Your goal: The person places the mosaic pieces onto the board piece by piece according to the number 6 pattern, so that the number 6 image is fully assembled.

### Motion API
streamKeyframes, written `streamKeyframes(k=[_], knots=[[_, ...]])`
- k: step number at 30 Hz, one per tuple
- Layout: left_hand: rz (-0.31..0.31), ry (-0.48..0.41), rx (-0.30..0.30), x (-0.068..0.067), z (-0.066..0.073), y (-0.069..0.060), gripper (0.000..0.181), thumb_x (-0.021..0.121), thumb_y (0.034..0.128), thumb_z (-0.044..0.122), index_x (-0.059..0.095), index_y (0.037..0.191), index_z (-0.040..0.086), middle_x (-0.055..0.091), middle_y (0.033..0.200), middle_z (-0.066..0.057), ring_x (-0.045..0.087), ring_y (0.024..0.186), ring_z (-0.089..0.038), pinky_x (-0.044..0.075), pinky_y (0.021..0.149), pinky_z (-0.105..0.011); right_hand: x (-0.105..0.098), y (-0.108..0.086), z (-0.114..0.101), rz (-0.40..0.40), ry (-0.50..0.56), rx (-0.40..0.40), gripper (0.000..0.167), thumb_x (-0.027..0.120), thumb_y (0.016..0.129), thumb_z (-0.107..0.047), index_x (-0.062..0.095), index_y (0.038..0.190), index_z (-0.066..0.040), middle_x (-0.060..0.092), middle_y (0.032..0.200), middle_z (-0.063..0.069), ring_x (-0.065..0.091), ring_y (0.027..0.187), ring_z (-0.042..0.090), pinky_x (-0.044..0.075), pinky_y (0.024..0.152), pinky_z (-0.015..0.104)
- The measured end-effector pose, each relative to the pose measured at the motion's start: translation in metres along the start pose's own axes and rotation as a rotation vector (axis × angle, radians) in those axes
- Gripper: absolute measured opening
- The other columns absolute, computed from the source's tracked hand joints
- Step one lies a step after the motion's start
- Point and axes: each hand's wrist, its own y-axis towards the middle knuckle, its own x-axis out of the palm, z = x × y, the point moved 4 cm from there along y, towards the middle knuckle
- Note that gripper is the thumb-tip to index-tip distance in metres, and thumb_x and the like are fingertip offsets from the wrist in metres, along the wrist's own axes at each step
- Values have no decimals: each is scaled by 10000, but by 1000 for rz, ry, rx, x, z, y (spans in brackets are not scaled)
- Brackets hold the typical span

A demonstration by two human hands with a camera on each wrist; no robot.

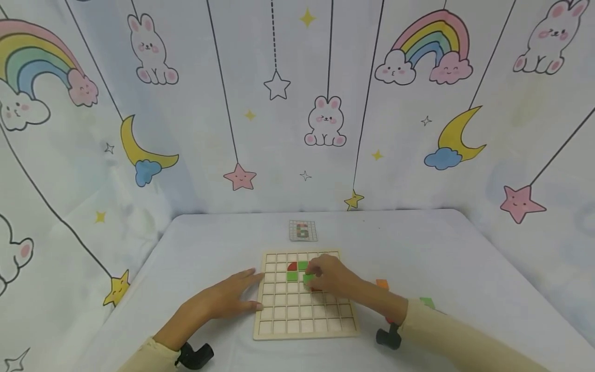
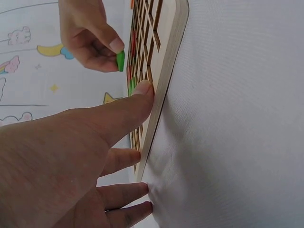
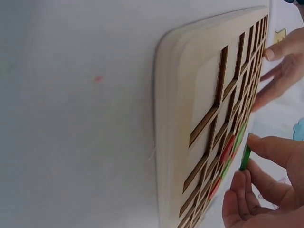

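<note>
The right hand (image 1: 331,275) is pinching a thin, flat, green tile (image 3: 246,154) between thumb and fingertips, the gap closed to the tile's thickness. The tile is hanging just above the pale wooden grid board (image 1: 307,337), its broad face running roughly parallel to the cells; its full outline is hidden. Red and smooth green inlaid pieces (image 1: 292,276) are lying in cells beneath and beside it. Farther from the tile, the left hand (image 1: 232,294) is extending its fingers, gripping nothing, its thumb resting on the board's round-cornered rim. Beyond, a small gridded card (image 1: 302,231) is lying on white cloth (image 1: 218,248).
</note>
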Motion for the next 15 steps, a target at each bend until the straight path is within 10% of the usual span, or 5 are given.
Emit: streamKeyframes(k=[15], knots=[[14, -3, 13, -1, 2, -2, 813, 758, 946, 518, 467, 1594, 122, 381, 1661, -239, 367, 1539, -436, 343, 1238, -614, 12, 2, -8, -28, -47, -16, 145, 816, 906, -76, 751, 1031, -37, 684, 972, 36, 628, 907, 150, 585, 817, 371]])
